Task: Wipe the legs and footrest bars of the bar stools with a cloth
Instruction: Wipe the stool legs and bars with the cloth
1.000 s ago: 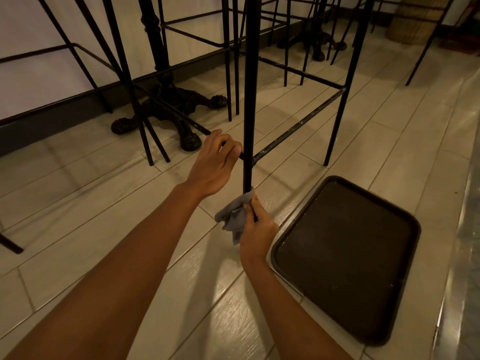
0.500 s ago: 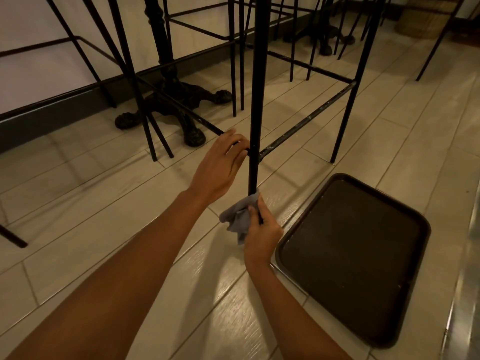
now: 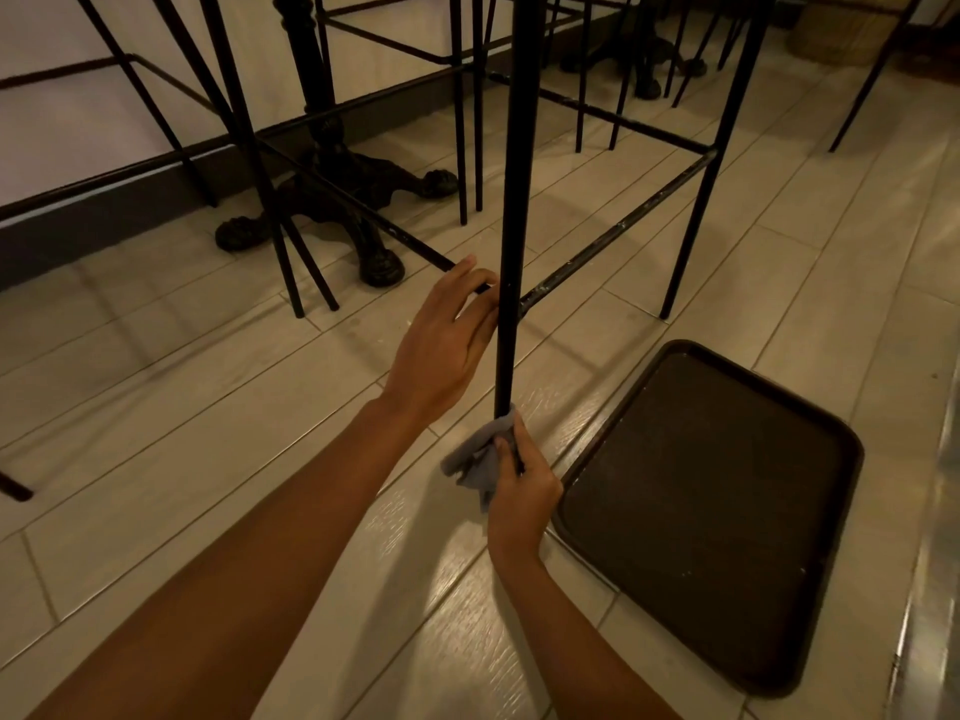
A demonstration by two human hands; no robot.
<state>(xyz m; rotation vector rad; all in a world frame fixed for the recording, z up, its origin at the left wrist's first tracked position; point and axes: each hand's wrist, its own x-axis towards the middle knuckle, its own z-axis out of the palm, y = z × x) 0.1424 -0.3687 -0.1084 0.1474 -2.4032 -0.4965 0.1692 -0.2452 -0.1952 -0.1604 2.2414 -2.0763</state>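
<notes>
A black metal bar stool stands in front of me; its near leg point(image 3: 514, 174) runs down the middle of the head view. My right hand point(image 3: 522, 485) grips a grey cloth point(image 3: 478, 457) wrapped around the bottom of that leg, close to the floor. My left hand point(image 3: 441, 345) curls around the left footrest bar where it joins the leg. The right footrest bar point(image 3: 618, 233), speckled with pale marks, runs from the joint to the stool's far right leg point(image 3: 711, 179).
A dark brown tray point(image 3: 717, 517) lies flat on the tiled floor just right of my right hand. A black cast-iron table base point(image 3: 337, 200) and legs of other stools point(image 3: 244, 148) stand behind, along the wall. A woven basket point(image 3: 841, 33) sits far right.
The view has shifted slightly. My right hand with the cloth has stayed low on the leg, sliding only a little. My left hand keeps its hold at the footrest joint.
</notes>
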